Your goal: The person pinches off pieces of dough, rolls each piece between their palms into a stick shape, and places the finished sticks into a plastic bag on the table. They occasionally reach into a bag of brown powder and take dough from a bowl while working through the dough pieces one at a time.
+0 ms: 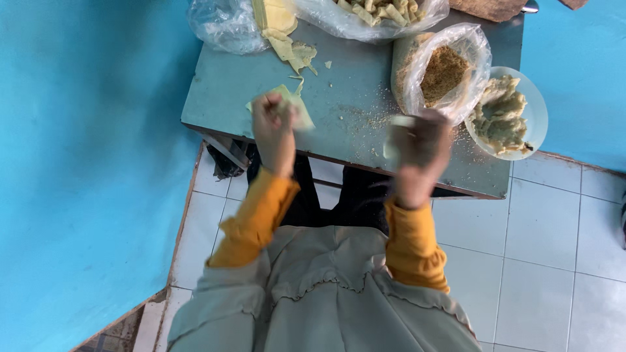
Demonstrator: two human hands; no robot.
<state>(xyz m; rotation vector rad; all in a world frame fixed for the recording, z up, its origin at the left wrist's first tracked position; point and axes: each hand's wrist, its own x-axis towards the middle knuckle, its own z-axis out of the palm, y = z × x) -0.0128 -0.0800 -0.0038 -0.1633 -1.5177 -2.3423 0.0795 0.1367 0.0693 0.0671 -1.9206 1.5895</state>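
My left hand is closed on a thin pale yellow-green dough sheet at the near edge of a small grey-green table. My right hand is blurred and grips a small pale piece of dough above the table's front edge. Both arms wear orange sleeves. The two hands are apart, about a hand's width from each other.
A clear bag of brown crumbs stands right of centre, with crumbs spilled around it. A white bowl of greenish filling hangs over the right edge. More dough sheets and a bag of finished rolls lie at the back. Blue walls flank the table.
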